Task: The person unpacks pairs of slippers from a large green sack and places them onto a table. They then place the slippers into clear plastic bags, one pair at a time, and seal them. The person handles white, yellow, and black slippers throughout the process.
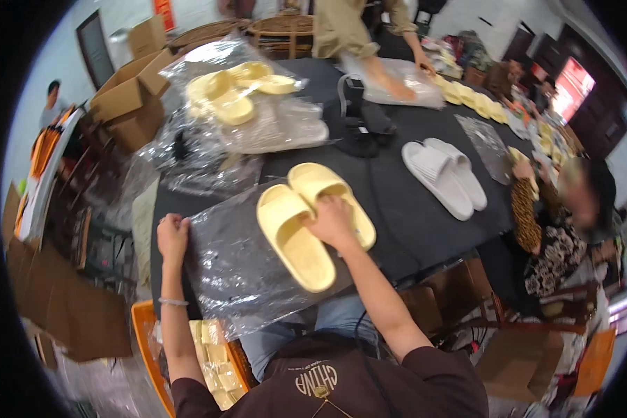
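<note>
The two hands were apart at the near side of the black-covered table (442, 233). The left hand (172, 235), out by the table's near left corner, was pinched on the edge of a clear plastic bag (226, 254), a hold that seemed to keep the film spread and from sliding. The right hand (333, 221) was clamped across the adjoining inner sides of a pair of yellow slippers (301, 254), probably because one grip there could keep both side by side. That pair lay over the bag's right part, toes toward the table's far edge, heels toward the near edge; how much weight the hand bore I could not tell. Grey slippers (435, 181) sat nearer the right edge, apart from the yellow pair, while bagged yellow slippers (230, 104) lay piled toward the far left corner, perhaps to leave the front free.
</note>
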The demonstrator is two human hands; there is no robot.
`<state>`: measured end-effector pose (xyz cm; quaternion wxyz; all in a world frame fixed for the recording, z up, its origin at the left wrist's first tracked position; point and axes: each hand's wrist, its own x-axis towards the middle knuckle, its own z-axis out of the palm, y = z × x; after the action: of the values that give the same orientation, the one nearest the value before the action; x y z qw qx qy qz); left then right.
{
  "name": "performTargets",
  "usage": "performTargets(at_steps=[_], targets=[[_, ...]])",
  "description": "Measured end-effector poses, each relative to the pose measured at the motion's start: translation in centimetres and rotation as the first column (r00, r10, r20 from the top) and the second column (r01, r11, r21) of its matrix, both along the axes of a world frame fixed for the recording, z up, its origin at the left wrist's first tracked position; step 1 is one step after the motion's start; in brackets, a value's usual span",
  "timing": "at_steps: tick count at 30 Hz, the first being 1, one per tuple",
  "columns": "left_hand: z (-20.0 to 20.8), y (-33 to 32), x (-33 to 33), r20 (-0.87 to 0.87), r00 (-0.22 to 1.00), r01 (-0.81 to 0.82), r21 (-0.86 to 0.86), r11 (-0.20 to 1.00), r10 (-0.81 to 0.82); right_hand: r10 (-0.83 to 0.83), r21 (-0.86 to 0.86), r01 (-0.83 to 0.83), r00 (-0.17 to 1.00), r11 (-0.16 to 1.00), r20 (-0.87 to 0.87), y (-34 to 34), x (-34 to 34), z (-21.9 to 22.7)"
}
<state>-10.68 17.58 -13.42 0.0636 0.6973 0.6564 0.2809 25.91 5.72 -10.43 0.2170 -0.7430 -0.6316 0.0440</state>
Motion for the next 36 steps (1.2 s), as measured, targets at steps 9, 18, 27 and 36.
performTargets(at_steps=[9,18,27,36], targets=[[-2.0,2.0,0.4,0.057,0.998,-0.019,0.189,0.982,0.008,-0.031,0.244,0.038,0.999,0.969,-0.033,0.4,0.6,-3.0],[2.2,-14.2,6.1,-0.266,0.942,0.207,-0.025,0.978,-0.206,0.052,0.074,-0.053,0.998,0.996,0.021,0.1,1.9,-3.3],[-0.1,-15.7,5.8,-0.337,0.940,0.001,-0.137,0.991,-0.047,0.021,0.177,-0.010,0.998,0.984,-0.059,-0.3,1.2,-1.5],[-6.3,-14.6,1.4,0.171,0.965,0.204,0.001,0.979,-0.201,0.567,0.213,-0.528,0.793,0.822,-0.221,-5.4,-14.4,1.3]])
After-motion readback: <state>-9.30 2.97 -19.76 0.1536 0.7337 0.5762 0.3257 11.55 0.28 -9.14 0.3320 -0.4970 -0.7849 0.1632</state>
